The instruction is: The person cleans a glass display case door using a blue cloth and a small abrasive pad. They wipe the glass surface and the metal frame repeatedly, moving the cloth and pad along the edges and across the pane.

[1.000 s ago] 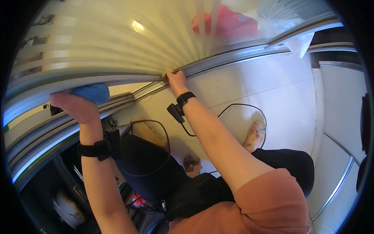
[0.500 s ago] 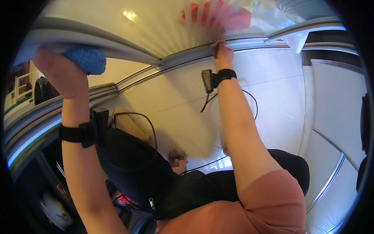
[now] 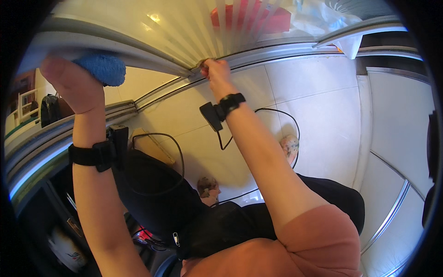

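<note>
— Left hand [image 3: 69,87]?
— Raised high at the left, clamped around a blue cloth [image 3: 102,68], pressing it up against the pale slats of a window blind [image 3: 152,27]. Black strap with a small device around the wrist below.

— And the right hand [image 3: 216,73]?
— Up at the lower edge of the blind, near the middle of the view, fingers pinched closed on the bottom rail or the slat ends there; hard to tell which, with the rim bending everything. Black wristband [image 3: 232,101] just below, a small black box hanging off it, a thin black cable [image 3: 272,113] looping away over the floor.

— Where exactly is the cloth?
— Between the left palm and the blind, at the upper left, well apart from the right hand.

— Anything else around?
— Metal window track [image 3: 286,46] running under the blind from left to right. Something red [image 3: 251,16] showing through the slats at the top. White tiled floor [image 3: 323,101] below. Bare foot [image 3: 290,147] on the tiles beside the right forearm. Dark bag [image 3: 152,194] between the arms, salmon sleeve [image 3: 318,240] at the bottom.
</note>
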A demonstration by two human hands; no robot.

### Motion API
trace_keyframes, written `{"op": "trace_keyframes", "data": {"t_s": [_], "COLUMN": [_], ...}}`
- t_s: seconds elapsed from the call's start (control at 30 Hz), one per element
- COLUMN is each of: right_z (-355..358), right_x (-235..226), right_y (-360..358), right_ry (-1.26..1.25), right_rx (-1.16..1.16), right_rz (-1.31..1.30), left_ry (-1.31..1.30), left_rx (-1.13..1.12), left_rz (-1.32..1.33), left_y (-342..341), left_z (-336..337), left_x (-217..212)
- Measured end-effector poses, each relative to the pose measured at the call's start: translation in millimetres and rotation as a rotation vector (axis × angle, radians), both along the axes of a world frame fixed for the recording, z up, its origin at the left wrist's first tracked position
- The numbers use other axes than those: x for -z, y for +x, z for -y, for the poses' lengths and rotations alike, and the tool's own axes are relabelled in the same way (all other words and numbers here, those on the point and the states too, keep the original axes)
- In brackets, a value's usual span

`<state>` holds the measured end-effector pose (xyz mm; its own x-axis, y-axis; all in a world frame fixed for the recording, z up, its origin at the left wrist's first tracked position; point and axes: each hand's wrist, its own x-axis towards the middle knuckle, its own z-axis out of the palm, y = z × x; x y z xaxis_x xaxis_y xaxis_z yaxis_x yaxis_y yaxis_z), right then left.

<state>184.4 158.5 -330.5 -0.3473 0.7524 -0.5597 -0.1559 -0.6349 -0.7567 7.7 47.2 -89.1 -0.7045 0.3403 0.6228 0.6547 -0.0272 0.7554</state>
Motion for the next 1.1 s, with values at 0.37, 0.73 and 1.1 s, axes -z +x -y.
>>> {"op": "trace_keyframes", "data": {"t_s": [0.37, 0.73, 1.1], "right_z": [-9.0, 26.7, 42.0], "right_x": [-31.6, -29.9, -32.4], "right_y": [13.2, -18.6, -17.7], "right_ry": [0.080, 0.178, 0.332], "right_rx": [0.158, -0.151, -0.066], "right_rz": [0.021, 0.069, 0.377], "left_ry": [-0.288, 0.014, -0.266], "left_rx": [-0.205, 0.019, -0.242], "left_rz": [-0.488, 0.087, -0.496], "left_y": [-7.7, 9.7, 7.2], "left_z": [7.8, 1.5, 4.3], "left_x": [4.8, -3.0, 0.3]}}
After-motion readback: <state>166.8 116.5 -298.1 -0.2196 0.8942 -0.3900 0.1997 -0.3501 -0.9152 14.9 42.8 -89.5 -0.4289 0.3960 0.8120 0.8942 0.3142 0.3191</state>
